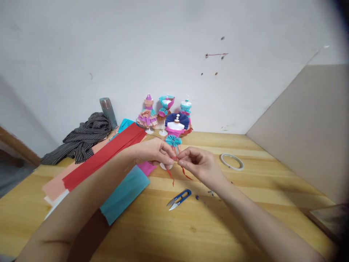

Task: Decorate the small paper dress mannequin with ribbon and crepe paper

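A small white dress form (176, 126) stands in front of me, dressed in crepe paper with a dark blue pleated collar, a pink band and a turquoise rosette (173, 141). My left hand (156, 152) and my right hand (200, 163) meet just below the rosette. Each pinches part of a thin red paper strip (185, 174), whose loose ends hang beneath the fingers. Where the strip passes between my hands, the fingers partly hide it and the lower part of the form.
Blue thread snips (179, 199) and small scraps lie nearby. A tape roll (231, 162) is at right. Crepe paper sheets (106, 154), a striped cloth (87, 136) and a bottle (108, 112) sit at left. Other dressed forms (147, 118) stand against the wall.
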### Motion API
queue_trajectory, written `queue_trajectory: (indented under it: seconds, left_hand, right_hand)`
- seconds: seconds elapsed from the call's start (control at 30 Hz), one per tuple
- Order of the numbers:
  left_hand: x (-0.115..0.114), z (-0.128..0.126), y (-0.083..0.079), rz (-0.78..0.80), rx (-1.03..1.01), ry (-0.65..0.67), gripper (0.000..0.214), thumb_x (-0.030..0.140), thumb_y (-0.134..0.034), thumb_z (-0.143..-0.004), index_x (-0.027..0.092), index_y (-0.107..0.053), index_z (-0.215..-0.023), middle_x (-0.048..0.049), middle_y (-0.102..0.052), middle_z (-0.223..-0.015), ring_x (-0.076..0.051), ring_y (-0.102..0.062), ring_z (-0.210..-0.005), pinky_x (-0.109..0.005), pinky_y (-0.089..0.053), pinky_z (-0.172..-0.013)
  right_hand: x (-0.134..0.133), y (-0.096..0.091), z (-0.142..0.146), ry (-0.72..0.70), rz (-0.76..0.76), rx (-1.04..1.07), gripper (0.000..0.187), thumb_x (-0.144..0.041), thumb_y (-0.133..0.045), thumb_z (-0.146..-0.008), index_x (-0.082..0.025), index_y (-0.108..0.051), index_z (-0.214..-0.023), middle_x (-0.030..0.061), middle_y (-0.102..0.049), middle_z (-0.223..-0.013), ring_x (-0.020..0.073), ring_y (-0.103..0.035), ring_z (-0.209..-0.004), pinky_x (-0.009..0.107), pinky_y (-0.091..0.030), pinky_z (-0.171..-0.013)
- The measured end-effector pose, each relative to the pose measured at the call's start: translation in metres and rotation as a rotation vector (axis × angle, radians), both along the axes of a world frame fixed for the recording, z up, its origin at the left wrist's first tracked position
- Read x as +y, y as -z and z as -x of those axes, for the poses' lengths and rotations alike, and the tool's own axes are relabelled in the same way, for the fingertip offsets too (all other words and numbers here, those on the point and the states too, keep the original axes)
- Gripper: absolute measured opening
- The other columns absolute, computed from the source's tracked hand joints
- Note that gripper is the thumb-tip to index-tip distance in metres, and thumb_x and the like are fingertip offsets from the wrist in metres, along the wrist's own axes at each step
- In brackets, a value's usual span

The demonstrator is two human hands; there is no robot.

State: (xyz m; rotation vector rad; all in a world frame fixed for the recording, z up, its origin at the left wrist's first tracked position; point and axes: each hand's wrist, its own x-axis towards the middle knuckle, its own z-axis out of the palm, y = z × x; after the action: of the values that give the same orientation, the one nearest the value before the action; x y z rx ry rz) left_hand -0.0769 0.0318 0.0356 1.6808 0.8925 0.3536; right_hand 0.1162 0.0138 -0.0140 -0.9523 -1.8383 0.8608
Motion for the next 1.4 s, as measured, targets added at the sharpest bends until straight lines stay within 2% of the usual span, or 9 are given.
queue_trajectory:
  seconds: [0.1,0.2,0.3,0.4,0.6,0.77,0.93,1.07,1.4]
  left_hand:
    - [0.003,0.006,0.008,0.069,-0.002,-0.008,0.029,0.032,-0.071,-0.068,0.013,-0.067,-0.090,0.0012,-0.063,-0.064,-0.003,-0.033,-0.043,-0.019,-0.021,-0.041]
    - [0.005,0.011,0.013,0.089,0.008,-0.027,0.028,0.035,-0.070,-0.069,0.011,-0.067,-0.083,-0.0012,-0.064,-0.066,-0.003,-0.032,-0.043,-0.020,-0.020,-0.041]
    - [0.008,0.016,0.009,0.087,0.051,-0.049,0.025,0.033,-0.069,-0.069,0.011,-0.067,-0.080,-0.0002,-0.062,-0.062,-0.003,-0.030,-0.041,-0.020,-0.019,-0.040]
    - [0.010,0.017,-0.002,0.024,0.096,-0.084,0.019,0.029,-0.068,-0.068,0.011,-0.066,-0.075,0.0011,-0.059,-0.057,-0.004,-0.034,-0.042,-0.019,-0.022,-0.040]
    - [0.017,0.004,-0.020,-0.356,0.149,-0.268,0.009,0.017,-0.058,-0.070,0.013,-0.064,-0.066,-0.0003,-0.059,-0.058,-0.008,-0.049,-0.051,-0.019,-0.033,-0.046]
    - [0.022,-0.002,-0.008,-0.788,0.232,-0.465,0.014,0.020,-0.054,-0.075,0.017,-0.067,-0.070,0.0005,-0.061,-0.061,-0.009,-0.045,-0.054,-0.020,-0.029,-0.050]
    - [0.023,-0.005,0.001,-0.955,0.271,-0.539,0.015,0.020,-0.055,-0.078,0.017,-0.065,-0.067,0.0017,-0.057,-0.057,-0.009,-0.041,-0.054,-0.022,-0.028,-0.053]
    - [0.022,-0.009,0.002,-0.985,0.242,-0.562,0.013,0.016,-0.056,-0.077,0.016,-0.063,-0.066,0.0011,-0.058,-0.060,-0.009,-0.042,-0.055,-0.022,-0.028,-0.053]
    - [0.027,-0.006,0.015,-0.749,0.026,-0.530,0.014,0.024,-0.055,-0.080,0.016,-0.063,-0.073,0.0026,-0.056,-0.057,-0.008,-0.041,-0.050,-0.020,-0.031,-0.050]
  right_hand:
    - [0.004,0.000,-0.005,0.009,0.041,0.046,0.018,-0.033,-0.064,-0.073,-0.016,-0.063,-0.073,0.0007,-0.058,-0.059,0.0114,-0.049,-0.050,0.024,-0.038,-0.046]
    - [0.006,-0.004,-0.012,0.026,-0.030,-0.002,0.017,-0.031,-0.060,-0.076,-0.014,-0.065,-0.081,-0.0004,-0.056,-0.058,0.0105,-0.046,-0.048,0.024,-0.037,-0.046]
    - [0.007,-0.009,-0.017,0.007,-0.161,-0.168,0.019,-0.024,-0.055,-0.082,-0.014,-0.067,-0.092,0.0004,-0.057,-0.061,0.0109,-0.047,-0.050,0.024,-0.037,-0.049]
    - [0.010,-0.014,-0.020,-0.031,-0.286,-0.324,0.016,-0.016,-0.051,-0.084,-0.015,-0.067,-0.087,0.0032,-0.062,-0.069,0.0124,-0.053,-0.059,0.025,-0.040,-0.054]
    - [0.022,-0.025,-0.019,0.044,-0.439,-0.360,0.015,-0.013,-0.048,-0.087,-0.017,-0.060,-0.079,0.0038,-0.060,-0.071,0.0138,-0.054,-0.065,0.025,-0.040,-0.058]
    - [0.034,-0.021,-0.015,0.113,-0.456,-0.257,0.014,-0.016,-0.044,-0.090,-0.017,-0.056,-0.082,0.0050,-0.060,-0.079,0.0132,-0.054,-0.066,0.025,-0.041,-0.057]
    - [0.044,-0.011,-0.012,0.208,-0.439,-0.193,0.013,-0.019,-0.047,-0.089,-0.017,-0.059,-0.084,0.0029,-0.062,-0.070,0.0119,-0.052,-0.056,0.025,-0.040,-0.053]
    - [0.046,-0.008,-0.011,0.203,-0.412,-0.161,0.014,-0.020,-0.048,-0.089,-0.016,-0.061,-0.086,0.0029,-0.064,-0.070,0.0108,-0.050,-0.053,0.025,-0.039,-0.051]
    - [0.048,-0.001,-0.011,0.151,-0.382,-0.062,0.013,-0.021,-0.048,-0.090,-0.016,-0.060,-0.090,0.0043,-0.064,-0.076,0.0113,-0.053,-0.056,0.025,-0.043,-0.052]
